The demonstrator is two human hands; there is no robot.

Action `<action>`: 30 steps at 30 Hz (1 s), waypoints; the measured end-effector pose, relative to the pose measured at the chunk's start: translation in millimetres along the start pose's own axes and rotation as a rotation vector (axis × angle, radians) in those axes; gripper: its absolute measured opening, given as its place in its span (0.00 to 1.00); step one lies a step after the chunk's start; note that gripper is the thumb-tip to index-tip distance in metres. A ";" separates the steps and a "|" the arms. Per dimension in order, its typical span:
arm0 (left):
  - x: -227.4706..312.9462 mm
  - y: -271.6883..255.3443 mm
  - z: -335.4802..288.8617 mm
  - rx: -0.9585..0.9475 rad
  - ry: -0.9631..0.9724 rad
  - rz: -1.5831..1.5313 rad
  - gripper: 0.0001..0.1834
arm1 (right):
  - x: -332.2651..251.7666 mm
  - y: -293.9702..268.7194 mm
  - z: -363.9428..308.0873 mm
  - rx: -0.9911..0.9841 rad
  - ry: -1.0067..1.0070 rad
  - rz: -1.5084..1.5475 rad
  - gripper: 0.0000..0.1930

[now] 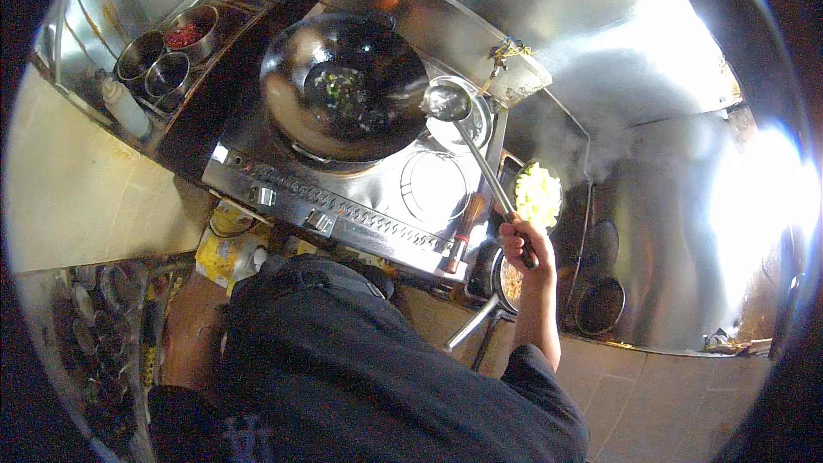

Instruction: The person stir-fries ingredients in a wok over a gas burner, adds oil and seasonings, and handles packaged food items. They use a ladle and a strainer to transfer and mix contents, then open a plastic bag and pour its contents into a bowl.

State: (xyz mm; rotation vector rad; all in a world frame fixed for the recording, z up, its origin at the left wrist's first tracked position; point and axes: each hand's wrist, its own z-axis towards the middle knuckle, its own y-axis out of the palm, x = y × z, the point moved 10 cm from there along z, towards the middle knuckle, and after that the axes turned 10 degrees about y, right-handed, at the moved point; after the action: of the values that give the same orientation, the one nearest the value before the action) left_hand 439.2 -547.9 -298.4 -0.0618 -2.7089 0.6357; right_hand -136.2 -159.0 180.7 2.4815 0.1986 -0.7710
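Note:
My right hand (530, 250) is closed around the dark grip of a long-handled metal ladle (487, 167). The ladle's bowl hangs at the rim of a round, bright metal pot (480, 130). To the left of that pot, a large dark wok (287, 107) rests on the stove, with small pale and green chopped bits (339, 90) at its bottom. Just beyond my right hand sits a heap of pale yellow chopped food (537, 193); the vessel under it is mostly hidden. I do not see my left hand.
Metal containers (168, 74), one with red food (183, 35), stand at the far left beside a squeeze bottle (123, 103). A wooden-handled tool (467, 227) lies on the stove's right front edge. Below my right hand is a pan (507, 279) with brown food. Steam rises at the right.

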 end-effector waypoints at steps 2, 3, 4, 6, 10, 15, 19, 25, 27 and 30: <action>4.9 -6.9 4.0 0.007 0.012 0.001 0.20 | 7.0 22.9 -3.1 0.023 0.037 -0.068 0.21; 6.9 -9.2 5.4 0.008 0.018 0.000 0.20 | 9.3 31.8 -1.5 0.073 0.022 -0.146 0.20; 8.4 -11.4 6.6 0.011 0.021 0.001 0.20 | 11.6 40.2 1.1 0.123 0.007 -0.224 0.18; 11.2 -12.9 8.0 0.012 0.027 0.003 0.20 | 9.0 48.8 0.7 0.298 -0.039 -0.530 0.18; 16.8 -11.6 10.5 0.007 0.038 0.008 0.20 | 0.0 52.5 -1.5 0.331 -0.199 -0.562 0.25; 11.4 -7.6 4.7 -0.002 0.024 0.019 0.20 | -20.3 -6.5 47.9 0.423 -0.349 -0.819 0.26; -1.5 -3.6 -6.0 -0.009 0.000 0.024 0.20 | -20.7 -72.1 119.8 0.611 -0.347 -0.961 0.12; -13.0 0.2 -14.2 -0.017 -0.023 0.024 0.21 | -12.1 -116.5 167.6 0.476 -0.081 -0.455 0.07; -14.2 0.6 -14.7 -0.020 -0.027 0.029 0.21 | 7.8 -102.4 162.1 0.197 0.103 0.173 0.04; -14.8 -0.4 -13.9 -0.023 -0.026 0.034 0.21 | 0.3 -66.3 124.5 -0.134 0.059 0.355 0.05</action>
State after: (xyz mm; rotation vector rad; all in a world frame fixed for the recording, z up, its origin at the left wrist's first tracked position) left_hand 458.0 -544.1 -291.5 -0.1068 -2.7455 0.6194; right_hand -215.3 -168.4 64.3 2.3230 -0.1617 -0.5170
